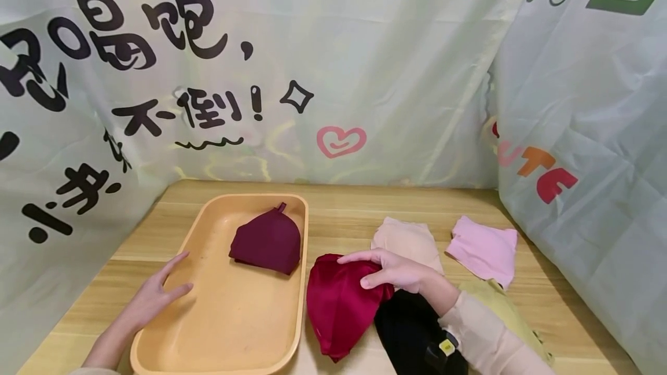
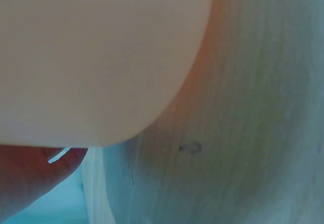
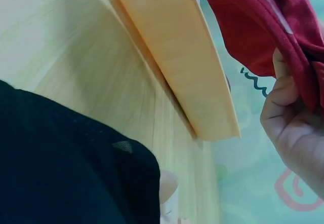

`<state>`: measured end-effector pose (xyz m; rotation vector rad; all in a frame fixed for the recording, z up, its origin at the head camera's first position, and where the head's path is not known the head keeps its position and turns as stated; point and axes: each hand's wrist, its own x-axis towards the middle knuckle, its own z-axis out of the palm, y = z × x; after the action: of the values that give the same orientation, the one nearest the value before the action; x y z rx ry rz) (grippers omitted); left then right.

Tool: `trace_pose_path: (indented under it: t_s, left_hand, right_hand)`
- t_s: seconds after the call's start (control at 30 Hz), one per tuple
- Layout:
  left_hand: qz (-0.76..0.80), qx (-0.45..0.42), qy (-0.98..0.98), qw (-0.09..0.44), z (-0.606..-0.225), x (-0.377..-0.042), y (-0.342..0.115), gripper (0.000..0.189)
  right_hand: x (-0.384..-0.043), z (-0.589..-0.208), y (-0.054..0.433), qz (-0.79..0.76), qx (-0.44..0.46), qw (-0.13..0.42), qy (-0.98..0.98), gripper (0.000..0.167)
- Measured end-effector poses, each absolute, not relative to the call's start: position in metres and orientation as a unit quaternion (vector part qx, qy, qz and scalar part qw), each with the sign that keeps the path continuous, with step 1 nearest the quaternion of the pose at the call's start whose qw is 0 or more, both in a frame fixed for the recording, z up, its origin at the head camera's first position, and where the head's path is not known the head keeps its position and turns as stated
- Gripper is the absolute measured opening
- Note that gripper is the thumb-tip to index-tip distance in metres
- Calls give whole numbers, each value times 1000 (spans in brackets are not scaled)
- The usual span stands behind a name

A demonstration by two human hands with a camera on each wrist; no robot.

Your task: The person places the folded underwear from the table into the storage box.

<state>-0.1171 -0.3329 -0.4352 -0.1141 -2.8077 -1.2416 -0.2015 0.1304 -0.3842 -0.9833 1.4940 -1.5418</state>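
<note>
My right hand (image 1: 398, 271) pinches a crimson satin garment (image 1: 341, 300), which looks like a folded bra, just right of the tray. In the right wrist view, the thumb and curled fingers (image 3: 286, 105) grip its edge, lifted above the table. A dark purple garment (image 1: 268, 242), folded to a cup shape with a small loop on top, lies in the upper right part of the peach tray (image 1: 245, 328). At the tray's left rim my left hand (image 1: 151, 300) spreads its thumb and fingers apart, holding nothing. Part of that hand (image 2: 40, 178) shows past the tray's edge in the left wrist view.
A black folded garment (image 1: 411, 328) lies under my right forearm, with a yellow-green one (image 1: 495, 300) beside it. Behind them are a pale beige piece (image 1: 406, 239) and a pink one (image 1: 484, 250). Printed curtains (image 1: 396, 74) border the wooden table (image 1: 339, 207).
</note>
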Motion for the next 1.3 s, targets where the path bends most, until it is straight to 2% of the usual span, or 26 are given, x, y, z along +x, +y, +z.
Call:
trace_pose_path:
  t_s: [0.2, 0.63, 0.93, 1.13, 1.3]
  left_hand:
    - [-401, -40, -914, 38, -435, -118, -333, 69]
    - [-400, -47, -914, 51, -432, -120, -332, 67]
    - [-403, -52, -912, 54, -433, -118, -332, 67]
    - [-406, -52, -911, 55, -434, -118, -333, 67]
    - [-412, -46, -909, 49, -435, -118, -332, 68]
  right_hand:
    - [-206, -378, 121, -611, -386, 383, 576, 53]
    - [-216, -372, 84, -617, -361, 339, 612, 58]
    - [-213, -376, 60, -613, -325, 319, 645, 52]
    - [-208, -377, 45, -579, -332, 317, 673, 50]
    - [-206, -378, 36, -551, -365, 295, 691, 49]
